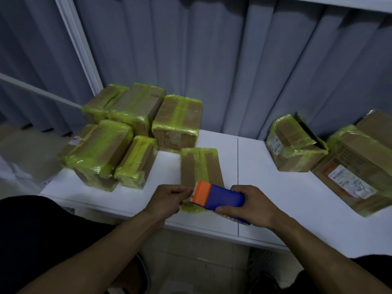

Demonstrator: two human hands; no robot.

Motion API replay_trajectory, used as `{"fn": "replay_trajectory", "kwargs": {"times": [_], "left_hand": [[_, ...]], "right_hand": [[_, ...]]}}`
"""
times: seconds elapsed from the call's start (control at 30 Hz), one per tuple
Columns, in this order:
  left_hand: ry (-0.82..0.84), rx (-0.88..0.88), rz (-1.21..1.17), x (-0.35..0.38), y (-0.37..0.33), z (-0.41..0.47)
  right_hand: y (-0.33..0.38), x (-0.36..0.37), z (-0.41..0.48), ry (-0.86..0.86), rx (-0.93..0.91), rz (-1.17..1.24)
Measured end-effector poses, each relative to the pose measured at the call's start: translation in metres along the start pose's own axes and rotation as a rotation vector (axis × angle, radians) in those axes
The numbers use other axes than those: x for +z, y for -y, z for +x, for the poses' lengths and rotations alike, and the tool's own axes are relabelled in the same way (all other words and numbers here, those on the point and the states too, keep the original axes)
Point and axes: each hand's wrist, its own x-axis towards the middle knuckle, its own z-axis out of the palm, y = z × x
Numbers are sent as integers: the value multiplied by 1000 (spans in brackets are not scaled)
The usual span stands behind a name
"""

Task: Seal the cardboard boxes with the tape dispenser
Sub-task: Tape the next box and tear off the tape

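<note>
Dispenser [220, 198]: blue body, orange nose. It is held between the two hands, over the near end of a box [200, 166].

Right hand [253, 205]: fingers and thumb wrapped round the blue body, gripping it from the right.

Left hand [169, 198]: fingers curled, fingertips pinching the yellow-green tape [187, 201] right at the orange nose.

Box: flat brown cardboard, lying on the table [275, 198] under the hands and reaching beyond them. Yellow-green strips run along its top and across its far edge. Its near end is hidden by the dispenser and both hands.

Pile [99, 149]: several brown boxes, all banded in yellow-green tape, beyond the left hand and to its left. They stand close together and partly stacked at the table's far left corner, and the nearest of them sits just left of the box.

Flap box [294, 143]: taped on its edges, one dark flap standing up, well beyond the right hand and to its right.

Large box [356, 166]: just right of the flap box and further still from the right hand. It carries a printed label on the near face and tape at the corners.

Seam [238, 166]: a thin dark line across the table, running away from the right hand's fingers.

Curtain [212, 60]: grey, pleated, hanging behind the table beyond both hands.
</note>
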Motion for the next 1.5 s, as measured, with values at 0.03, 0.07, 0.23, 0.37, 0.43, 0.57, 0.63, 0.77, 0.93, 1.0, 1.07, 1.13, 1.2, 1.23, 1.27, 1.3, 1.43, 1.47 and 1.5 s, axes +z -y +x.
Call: {"fn": "replay_trajectory", "kwargs": {"times": [0.03,0.07,0.23,0.37,0.43,0.57,0.63,0.77,0.93,1.0,1.07,1.13,1.2,1.23,1.27,1.3,1.43,1.47,1.5], "left_hand": [[-35,-1,0,-5,0,1],[-72,6,3,-11,1,4],[-109,17,9,-30,9,6],[-112,-33,-18,-29,22,4],[-127,-32,2,-30,28,4],[-185,12,50,-29,40,5],[-209,-3,35,-30,43,9],[-233,-77,5,-31,47,18],[-257,-126,-17,-31,57,32],[-251,-137,-10,-29,60,37],[-231,-151,-29,-27,64,41],[-224,-173,-54,-24,69,46],[-219,-197,-64,-20,73,51],[-214,-207,-76,-19,73,53],[-204,-213,-86,-17,73,55],[-191,-216,-94,-16,71,56],[-157,-215,-119,-9,72,59],[-139,-221,-107,-8,73,60],[-115,-230,-95,-7,74,60]], "right_hand": [[-1,-2,0,10,4,-25],[-2,-5,1,15,12,-47],[-5,-15,4,16,34,-122],[1,-6,6,3,39,-184],[2,-4,7,-6,60,-226],[10,4,13,9,67,-384],[18,10,17,10,79,-428],[32,19,24,12,91,-558],[38,25,36,14,121,-638],[39,27,40,20,130,-673],[39,29,43,32,144,-696],[39,31,46,39,167,-695],[40,33,48,51,190,-684],[40,34,50,57,199,-680],[41,34,51,65,209,-676],[41,34,52,75,218,-671],[43,32,57,104,256,-660],[43,33,58,108,262,-659],[43,33,58,109,264,-661]]}}
